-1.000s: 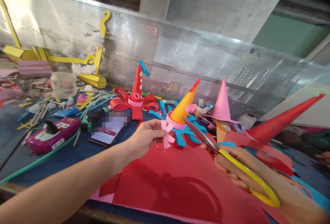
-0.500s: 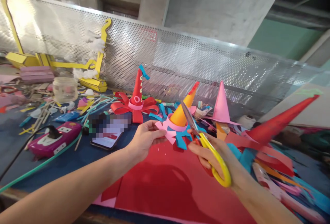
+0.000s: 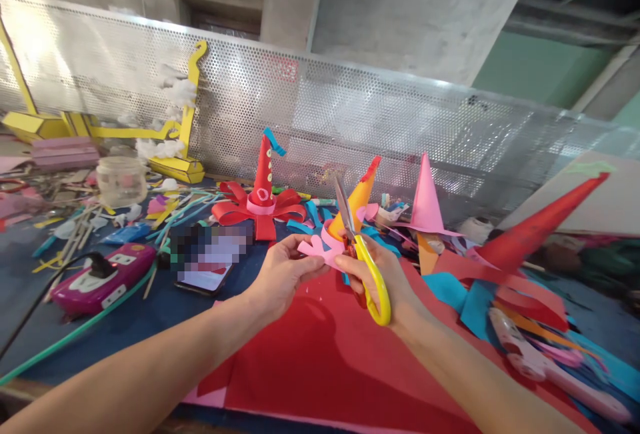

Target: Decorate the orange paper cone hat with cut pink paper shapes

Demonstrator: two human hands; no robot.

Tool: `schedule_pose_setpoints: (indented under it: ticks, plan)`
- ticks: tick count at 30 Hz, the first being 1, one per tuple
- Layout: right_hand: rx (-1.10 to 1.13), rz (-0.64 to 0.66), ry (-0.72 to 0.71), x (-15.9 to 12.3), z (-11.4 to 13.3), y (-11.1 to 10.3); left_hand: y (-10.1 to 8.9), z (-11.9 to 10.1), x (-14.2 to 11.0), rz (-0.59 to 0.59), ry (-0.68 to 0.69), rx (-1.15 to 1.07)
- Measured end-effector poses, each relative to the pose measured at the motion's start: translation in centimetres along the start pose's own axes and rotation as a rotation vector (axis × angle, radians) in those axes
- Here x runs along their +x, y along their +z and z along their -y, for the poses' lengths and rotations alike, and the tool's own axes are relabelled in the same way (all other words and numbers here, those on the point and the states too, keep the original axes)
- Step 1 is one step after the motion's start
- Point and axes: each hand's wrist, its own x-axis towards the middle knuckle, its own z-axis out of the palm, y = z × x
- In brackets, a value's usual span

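Observation:
A small pink paper piece with cut fingers (image 3: 317,248) is pinched between the thumb and fingers of my left hand (image 3: 285,271). Hooked in my right hand (image 3: 383,273) is a pair of scissors with yellow and red handles (image 3: 374,281), blades pointing up and away from the paper. My right fingertips touch the pink piece's right edge. Just behind them stands an orange paper cone with a red tip (image 3: 364,195), partly covered by the blades, with a pink band and blue strips at its base. Beneath both hands lies a large red sheet (image 3: 300,367).
A red cone with looped strips (image 3: 264,171) stands beyond my left hand, near a phone (image 3: 207,271) and a purple power strip (image 3: 105,281). To the right are a pink cone (image 3: 425,197), a long red cone (image 3: 545,221) and a pink glue gun (image 3: 555,371). Perforated metal panels rise behind.
My right hand has moved left with the scissors, bringing its fingertips to the pink paper. The blades now cross in front of the orange cone. My left hand still holds the paper.

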Motion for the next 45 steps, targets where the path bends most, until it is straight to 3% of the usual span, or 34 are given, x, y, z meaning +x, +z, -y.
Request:
schedule_pose_setpoints:
  ticks: [4, 11, 17, 27, 32, 35, 38, 45]
  plan:
    - [-0.010, -0.003, -0.002, 0.1, 0.0, 0.1, 0.0, 0.2, -0.1, 0.046, -0.023, 0.030]
    - [-0.004, 0.023, -0.012, 0.3, -0.2, 0.5, -0.4, 1.0, 0.1, -0.025, -0.014, -0.049]
    - [-0.032, 0.023, -0.074, 0.1, -0.6, 0.9, -0.4, 1.3, 0.2, 0.014, -0.138, -0.137]
    - [-0.053, 0.033, -0.052, 0.0, -0.8, 0.7, -0.3, 1.3, 0.1, -0.025, -0.201, -0.112]
    - [-0.026, 0.137, 0.015, -0.7, -0.4, -1.4, -0.2, 0.7, 0.4, -0.110, -0.142, -0.088]
    - [-0.043, 0.236, 0.155, -1.2, -0.9, -3.7, -0.4, 0.5, 0.6, -0.096, -0.116, -0.082]
    - [-0.080, 0.245, 0.277, -2.0, -1.7, -5.7, -0.5, 0.5, 0.6, -0.079, -0.092, -0.062]
    - [-0.132, 0.283, 0.314, -3.9, -3.1, -7.5, -0.1, 0.3, 0.2, -0.096, -0.111, -0.057]
